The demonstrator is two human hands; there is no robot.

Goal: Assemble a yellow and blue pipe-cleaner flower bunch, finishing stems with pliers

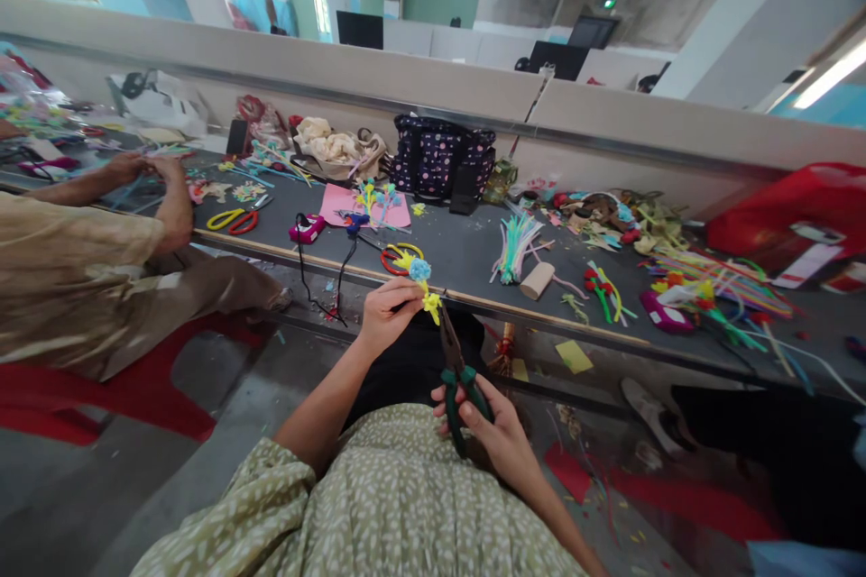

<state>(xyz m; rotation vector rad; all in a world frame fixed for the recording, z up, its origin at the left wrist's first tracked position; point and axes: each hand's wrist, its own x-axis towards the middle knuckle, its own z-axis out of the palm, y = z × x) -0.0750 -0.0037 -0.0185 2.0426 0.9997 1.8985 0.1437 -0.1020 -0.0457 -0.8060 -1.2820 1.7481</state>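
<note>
Pipe-cleaner flower (420,278) sits pinched in my left hand (385,311); at five o'clock, my right hand (491,433) is clamped round green-handled pliers (456,370), tips touching its yellow stem.

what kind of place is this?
Likely a shared craft workshop: a long workbench strewn with pipe cleaners and scissors, another person's hands working alongside, partitions behind.

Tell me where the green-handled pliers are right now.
In the head view, the green-handled pliers are low at centre, gripped by the right hand, tips pointing up at the yellow pipe-cleaner piece.
</note>
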